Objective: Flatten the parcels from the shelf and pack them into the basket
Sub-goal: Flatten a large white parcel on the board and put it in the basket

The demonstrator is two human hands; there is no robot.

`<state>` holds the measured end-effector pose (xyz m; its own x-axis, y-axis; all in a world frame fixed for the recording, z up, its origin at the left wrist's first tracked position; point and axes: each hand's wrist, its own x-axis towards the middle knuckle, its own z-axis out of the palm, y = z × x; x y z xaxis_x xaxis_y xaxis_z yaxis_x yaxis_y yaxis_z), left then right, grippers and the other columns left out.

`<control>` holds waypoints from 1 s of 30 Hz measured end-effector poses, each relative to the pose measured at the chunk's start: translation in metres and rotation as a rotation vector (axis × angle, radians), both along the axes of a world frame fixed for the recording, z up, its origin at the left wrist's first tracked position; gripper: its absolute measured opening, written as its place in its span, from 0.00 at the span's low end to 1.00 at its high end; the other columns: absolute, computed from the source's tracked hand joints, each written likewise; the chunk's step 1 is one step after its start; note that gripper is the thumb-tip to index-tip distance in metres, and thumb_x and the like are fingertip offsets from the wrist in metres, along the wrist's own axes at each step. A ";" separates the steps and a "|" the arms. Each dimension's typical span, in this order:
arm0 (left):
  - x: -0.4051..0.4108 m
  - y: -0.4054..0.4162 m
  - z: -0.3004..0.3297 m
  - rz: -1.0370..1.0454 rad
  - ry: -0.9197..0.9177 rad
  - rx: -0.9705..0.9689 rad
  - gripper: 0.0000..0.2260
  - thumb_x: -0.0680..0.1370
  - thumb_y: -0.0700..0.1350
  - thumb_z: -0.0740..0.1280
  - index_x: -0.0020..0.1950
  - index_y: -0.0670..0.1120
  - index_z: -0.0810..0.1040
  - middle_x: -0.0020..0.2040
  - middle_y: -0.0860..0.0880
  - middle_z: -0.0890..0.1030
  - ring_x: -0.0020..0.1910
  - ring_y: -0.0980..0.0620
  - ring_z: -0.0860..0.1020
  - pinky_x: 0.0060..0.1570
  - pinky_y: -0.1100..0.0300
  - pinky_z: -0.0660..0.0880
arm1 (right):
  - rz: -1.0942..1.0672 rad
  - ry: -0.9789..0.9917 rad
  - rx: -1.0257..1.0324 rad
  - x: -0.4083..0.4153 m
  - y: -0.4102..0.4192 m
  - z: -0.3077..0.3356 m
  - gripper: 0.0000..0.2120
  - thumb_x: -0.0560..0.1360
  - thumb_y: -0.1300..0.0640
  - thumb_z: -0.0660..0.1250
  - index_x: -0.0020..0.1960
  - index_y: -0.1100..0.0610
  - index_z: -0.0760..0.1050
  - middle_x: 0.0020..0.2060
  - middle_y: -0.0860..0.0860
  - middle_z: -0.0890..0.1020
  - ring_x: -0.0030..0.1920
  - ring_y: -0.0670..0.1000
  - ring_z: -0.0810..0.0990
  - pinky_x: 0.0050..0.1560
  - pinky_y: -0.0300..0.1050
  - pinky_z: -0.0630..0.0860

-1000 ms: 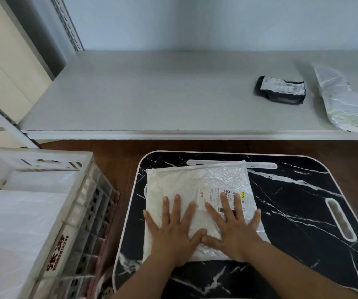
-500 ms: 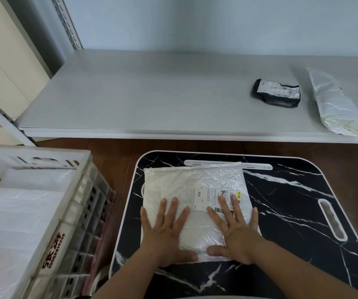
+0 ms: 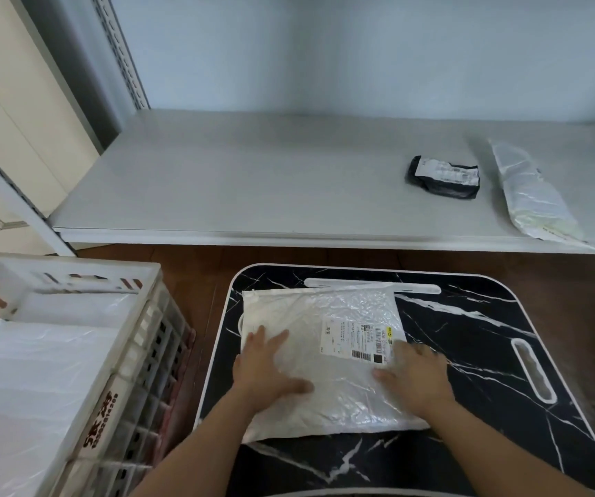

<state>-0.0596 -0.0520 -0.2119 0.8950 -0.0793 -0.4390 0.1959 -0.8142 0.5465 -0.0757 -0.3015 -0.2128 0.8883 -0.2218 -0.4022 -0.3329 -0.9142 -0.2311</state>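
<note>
A white plastic parcel [image 3: 324, 356] with a shipping label lies flat on the black marble-patterned table [image 3: 468, 353]. My left hand [image 3: 263, 371] presses flat on its left side, fingers spread. At the parcel's right edge, my right hand [image 3: 414, 378] presses down with straight fingers. The white basket [image 3: 138, 353] stands to the left and holds flat white parcels [image 3: 30, 371]. On the grey shelf [image 3: 253, 181] lie a small black parcel [image 3: 443, 176] and a long white parcel [image 3: 532, 195].
A brown wooden floor strip shows between shelf and table. The table has slot handles at its far and right edges. A slotted shelf upright rises at the back left, with a cream door beside it.
Both hands have slid apart across the parcel, the left toward its left edge and the right toward its right edge. The camera has tilted slightly.
</note>
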 end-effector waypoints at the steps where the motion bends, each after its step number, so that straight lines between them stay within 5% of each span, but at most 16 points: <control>1: -0.002 0.003 0.006 0.223 -0.053 -0.090 0.48 0.63 0.57 0.79 0.77 0.54 0.58 0.78 0.47 0.54 0.77 0.45 0.53 0.74 0.43 0.55 | -0.153 -0.017 0.048 0.000 0.000 0.001 0.32 0.70 0.35 0.66 0.66 0.53 0.67 0.65 0.54 0.71 0.63 0.56 0.70 0.62 0.53 0.70; 4: -0.011 0.017 0.008 0.684 -0.003 -0.209 0.44 0.63 0.48 0.81 0.75 0.45 0.64 0.69 0.42 0.70 0.65 0.43 0.72 0.63 0.50 0.72 | -0.422 0.034 0.287 -0.006 0.004 0.010 0.26 0.69 0.51 0.75 0.61 0.62 0.71 0.57 0.58 0.78 0.51 0.54 0.77 0.51 0.48 0.76; 6: -0.014 0.026 0.008 0.776 0.177 -0.356 0.39 0.62 0.44 0.82 0.70 0.38 0.70 0.62 0.40 0.77 0.56 0.41 0.79 0.56 0.51 0.76 | -0.400 0.054 0.309 -0.012 0.005 0.015 0.16 0.71 0.55 0.75 0.55 0.60 0.76 0.50 0.55 0.82 0.46 0.52 0.79 0.48 0.47 0.78; 8: -0.019 0.035 0.012 0.752 0.276 -0.479 0.27 0.65 0.40 0.80 0.61 0.35 0.77 0.55 0.39 0.82 0.50 0.42 0.81 0.53 0.51 0.78 | -0.344 0.020 0.325 -0.014 0.013 0.022 0.09 0.73 0.56 0.73 0.52 0.58 0.80 0.43 0.52 0.82 0.43 0.52 0.80 0.46 0.47 0.79; 11: -0.023 0.041 0.040 0.530 0.213 -0.365 0.14 0.74 0.43 0.72 0.58 0.39 0.80 0.56 0.44 0.82 0.53 0.46 0.80 0.54 0.55 0.77 | -0.280 -0.079 0.364 -0.009 0.031 0.041 0.08 0.74 0.58 0.71 0.53 0.56 0.81 0.39 0.49 0.82 0.41 0.51 0.81 0.41 0.48 0.79; 16: -0.010 0.077 0.088 0.607 0.008 -0.508 0.12 0.79 0.43 0.65 0.62 0.43 0.77 0.55 0.47 0.81 0.53 0.47 0.80 0.55 0.52 0.77 | -0.271 -0.232 0.508 0.009 0.065 0.093 0.05 0.77 0.56 0.68 0.50 0.56 0.80 0.38 0.52 0.82 0.40 0.55 0.80 0.42 0.50 0.76; 21: -0.011 0.161 0.144 0.703 -0.226 -0.730 0.13 0.77 0.44 0.69 0.61 0.42 0.77 0.51 0.45 0.83 0.50 0.46 0.82 0.55 0.47 0.79 | -0.136 -0.341 0.630 0.031 0.130 0.145 0.05 0.78 0.55 0.66 0.48 0.56 0.77 0.37 0.51 0.80 0.38 0.55 0.79 0.38 0.46 0.72; 24: -0.028 0.214 0.160 0.680 -0.093 -0.985 0.19 0.73 0.46 0.74 0.61 0.43 0.77 0.53 0.44 0.84 0.51 0.44 0.83 0.50 0.48 0.81 | -0.105 -0.358 0.761 0.041 0.175 0.162 0.03 0.78 0.54 0.67 0.51 0.52 0.77 0.45 0.54 0.83 0.44 0.57 0.82 0.50 0.54 0.78; 27: -0.051 0.255 0.155 0.638 0.034 -0.948 0.17 0.73 0.37 0.73 0.60 0.43 0.75 0.52 0.43 0.84 0.48 0.44 0.84 0.43 0.55 0.82 | -0.152 -0.358 0.914 0.050 0.222 0.168 0.07 0.78 0.57 0.67 0.56 0.55 0.76 0.48 0.54 0.81 0.43 0.55 0.81 0.46 0.49 0.78; 30: -0.067 0.291 0.139 0.849 -0.075 -0.829 0.10 0.77 0.35 0.68 0.56 0.40 0.73 0.39 0.41 0.83 0.33 0.50 0.84 0.30 0.64 0.79 | -0.038 -0.237 0.913 0.054 0.271 0.163 0.05 0.78 0.58 0.67 0.54 0.54 0.77 0.48 0.54 0.83 0.46 0.56 0.82 0.52 0.55 0.79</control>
